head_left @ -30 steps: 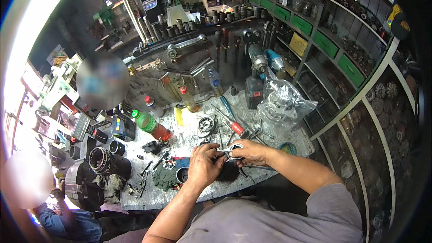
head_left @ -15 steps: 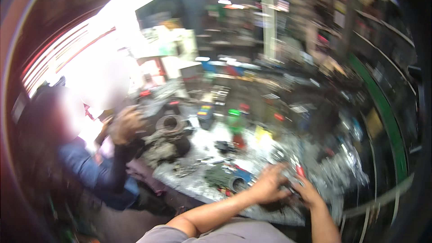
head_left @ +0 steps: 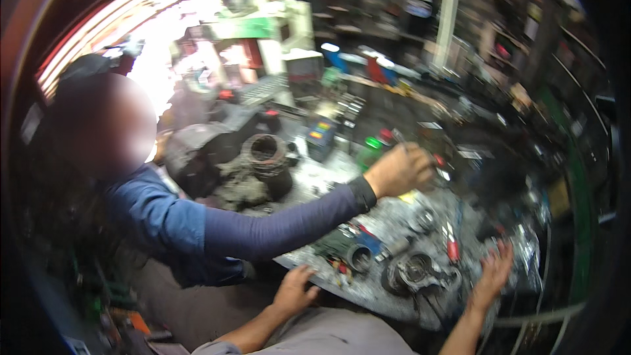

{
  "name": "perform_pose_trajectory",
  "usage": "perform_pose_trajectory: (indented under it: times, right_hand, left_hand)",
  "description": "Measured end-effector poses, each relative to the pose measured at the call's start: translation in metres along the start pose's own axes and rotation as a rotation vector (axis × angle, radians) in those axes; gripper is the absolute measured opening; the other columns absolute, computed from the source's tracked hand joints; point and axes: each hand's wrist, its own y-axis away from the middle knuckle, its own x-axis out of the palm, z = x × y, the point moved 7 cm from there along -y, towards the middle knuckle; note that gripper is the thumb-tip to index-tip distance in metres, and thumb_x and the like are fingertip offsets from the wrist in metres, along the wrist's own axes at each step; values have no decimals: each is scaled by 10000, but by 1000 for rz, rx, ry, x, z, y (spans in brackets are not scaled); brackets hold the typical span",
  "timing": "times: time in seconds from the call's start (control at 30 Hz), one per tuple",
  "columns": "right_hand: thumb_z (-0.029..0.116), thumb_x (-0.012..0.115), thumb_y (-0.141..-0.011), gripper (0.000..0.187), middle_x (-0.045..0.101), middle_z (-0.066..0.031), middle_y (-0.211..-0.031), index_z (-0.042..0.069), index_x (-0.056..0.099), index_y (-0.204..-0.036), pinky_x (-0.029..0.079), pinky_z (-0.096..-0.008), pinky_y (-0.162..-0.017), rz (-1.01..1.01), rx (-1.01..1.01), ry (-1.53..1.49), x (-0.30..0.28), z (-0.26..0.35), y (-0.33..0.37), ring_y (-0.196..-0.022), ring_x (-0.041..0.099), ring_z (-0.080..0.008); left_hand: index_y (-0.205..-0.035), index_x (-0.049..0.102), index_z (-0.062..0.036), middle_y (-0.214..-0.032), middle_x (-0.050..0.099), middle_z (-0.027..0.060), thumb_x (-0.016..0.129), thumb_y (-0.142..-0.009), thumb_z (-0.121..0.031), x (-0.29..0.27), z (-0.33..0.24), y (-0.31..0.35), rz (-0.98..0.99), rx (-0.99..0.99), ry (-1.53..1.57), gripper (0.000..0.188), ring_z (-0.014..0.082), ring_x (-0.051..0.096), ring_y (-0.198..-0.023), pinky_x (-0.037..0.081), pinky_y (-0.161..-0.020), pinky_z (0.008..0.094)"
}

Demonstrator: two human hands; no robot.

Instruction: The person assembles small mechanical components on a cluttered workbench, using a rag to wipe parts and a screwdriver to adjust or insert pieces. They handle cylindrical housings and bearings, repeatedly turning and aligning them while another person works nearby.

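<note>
Left hand at the edge of the counter, fingers loosely spread, nothing seen in its grasp; right hand opened wide and empty, toward the counter's right side. Round metal housing lies on the counter between them, touched by neither — work judged unfinished, centre looking uncovered. Steps done or left: cannot tell. Co-worker's hand reaches across — contents blurred.

white glare floods the upper left, motion blur softens the bench, and corners darken.
</note>
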Motion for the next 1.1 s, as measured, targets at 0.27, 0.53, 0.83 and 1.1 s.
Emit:
perform_pose_trajectory:
  times: [0.27, 0.53, 0.83, 1.1]
  right_hand:
    - [113, 667, -1062, 601, 550, -130, -1551, 24, 460, -1619, 493, -396, -1086, -16, -115, -112, 14, 43, 7, -1317, 575, -242]
    - [41, 662, -1031, 594, 558, -143, -1523, -20, 469, -1590, 486, -375, -1106, -93, -145, -116, -24, 52, 28, -1256, 589, -233]
    - [-58, 619, -1021, 582, 569, -143, -1502, -18, 479, -1584, 526, -329, -1009, -274, -43, -118, -86, 16, 63, -1180, 631, -207]
    - [-109, 588, -989, 588, 596, -139, -1471, -20, 490, -1562, 524, -317, -1001, -244, -64, -75, -89, 9, 55, -1159, 647, -204]
  left_hand:
    - [-1485, 629, -120, -1609, 532, 205, 801, -940, -158, 14, 12, -75, -119, 24, -51, 573, 452, 528, -1454, 451, -1222, 521]
    - [-1125, 735, -39, -1131, 666, 225, 773, -957, -143, 51, 49, -151, -105, 24, -139, 201, 458, 664, -1117, 534, -971, 545]
    - [-962, 713, -24, -932, 766, 242, 779, -984, -230, 48, 47, -151, -118, 13, -219, 218, 488, 736, -915, 564, -822, 577]
    - [-967, 746, -19, -902, 772, 211, 756, -1017, -202, 31, 42, -128, -273, 94, -126, 191, 454, 738, -864, 566, -816, 539]
